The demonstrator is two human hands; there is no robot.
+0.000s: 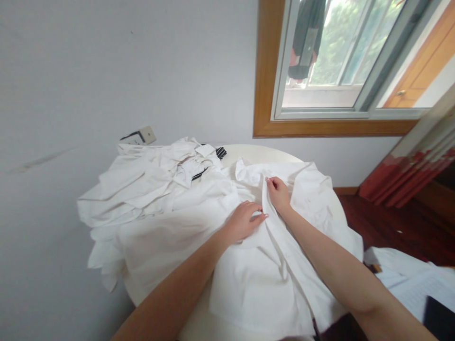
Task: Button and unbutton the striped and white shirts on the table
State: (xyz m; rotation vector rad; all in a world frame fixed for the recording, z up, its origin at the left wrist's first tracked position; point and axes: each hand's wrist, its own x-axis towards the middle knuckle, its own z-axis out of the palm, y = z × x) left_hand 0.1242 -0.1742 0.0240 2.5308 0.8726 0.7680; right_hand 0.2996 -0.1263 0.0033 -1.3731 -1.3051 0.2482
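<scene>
A white shirt (256,279) lies spread over a round white table (256,152), its front edge running lengthwise between my hands. My right hand (279,193) pinches that edge near the collar end. Lower down, my left hand (245,220) has its thumb and fingers closed on the same strip of cloth. Both forearms reach over the shirt. To the left, more white shirts (142,175) lie in a crumpled pile against the first one. A black-and-white striped piece of cloth (221,152) pokes out behind the pile.
The wall (142,71) stands close behind the table, with a wall socket (147,135) above the pile. A wood-framed window (268,128) is at upper right. A red and cream curtain (401,175) hangs at right. White cloth and papers (415,284) lie at lower right, beside a dark flat object (439,317).
</scene>
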